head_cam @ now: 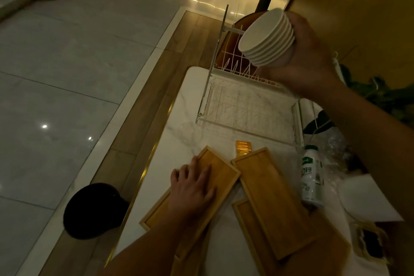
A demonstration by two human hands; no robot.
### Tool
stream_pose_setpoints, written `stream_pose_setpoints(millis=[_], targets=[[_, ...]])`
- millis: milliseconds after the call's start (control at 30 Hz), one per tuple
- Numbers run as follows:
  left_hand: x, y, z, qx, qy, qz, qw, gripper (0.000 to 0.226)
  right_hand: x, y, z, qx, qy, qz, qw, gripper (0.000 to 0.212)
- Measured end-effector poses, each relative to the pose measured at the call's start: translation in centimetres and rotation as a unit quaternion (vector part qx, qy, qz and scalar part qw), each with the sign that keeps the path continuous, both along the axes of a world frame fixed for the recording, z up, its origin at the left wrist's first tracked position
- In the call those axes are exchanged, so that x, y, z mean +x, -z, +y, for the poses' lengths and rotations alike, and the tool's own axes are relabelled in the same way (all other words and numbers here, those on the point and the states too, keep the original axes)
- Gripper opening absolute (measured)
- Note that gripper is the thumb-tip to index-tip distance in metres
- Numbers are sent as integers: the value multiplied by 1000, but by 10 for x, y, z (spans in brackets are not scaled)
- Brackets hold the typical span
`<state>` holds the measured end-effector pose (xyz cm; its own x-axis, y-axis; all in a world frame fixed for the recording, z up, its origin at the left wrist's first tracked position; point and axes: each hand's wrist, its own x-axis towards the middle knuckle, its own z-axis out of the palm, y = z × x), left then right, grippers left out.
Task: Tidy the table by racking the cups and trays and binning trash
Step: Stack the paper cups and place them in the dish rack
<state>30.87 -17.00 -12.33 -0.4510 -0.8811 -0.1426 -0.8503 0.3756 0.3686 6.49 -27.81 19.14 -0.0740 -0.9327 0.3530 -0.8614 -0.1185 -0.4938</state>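
Table (195, 87): white marbled top, crowded below both hands. Dim light; fine detail was poor.

Rack (296, 119): white wire, two tiers, directly beneath the right hand (307, 56). The lower basket looked bare; upright prongs stood on the upper tier, just under the stack. Risk: lowering the whole stack onto the prongs at an angle could catch a rim and tip cups out over the far edge.

Trays: three wooden, shallow, rectangular and rimmed. The left hand (192, 186) lay flat on the left tray (224, 170), fingers straight, pressing and not grasping. The middle tray (273, 197), just right of that hand, overlapped a third tray (248, 226). Risk: dragging one could shove its neighbours into the bottle.

Stack of cups (266, 38): plain white, several nested, gripped by the right hand, whose fingers wrapped the bottom of the stack. It was held high and tilted well over, mouths facing left. Main risk: only the bottom cup appeared held, so the inner cups could slide out if tilted further.

Bottle (311, 177): white, green cap, lying below the right forearm, near the middle tray; it looked free to roll off the table.

Packet (243, 149): small and orange, ahead of the left hand, touching the middle tray's far end. Probably trash, not yet binned.
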Motion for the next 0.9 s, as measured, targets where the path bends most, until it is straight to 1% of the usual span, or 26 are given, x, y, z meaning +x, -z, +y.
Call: stream_pose_setpoints(millis=[167, 300, 533, 767, 900], targets=[[0, 0, 0, 0, 2, -1, 1000, 71, -24, -11, -37, 14, 46, 84, 995, 105], [-2, 3, -2, -6, -4, 3, 1000, 71, -42, -11, -65, 38, 52, 128, 990, 104], [0, 3, 0, 1, -1, 3, 1000, 72, -53, -3, -109, 112, 47, 156, 980, 104], [0, 0, 0, -15, -3, 0, 1000, 68, -37, 30, -139, 199, 0, 170, 965, 105], [-1, 0, 0, -16, -7, 4, 1000, 67, -35, 48, -149, 244, -6, 143, 959, 107]])
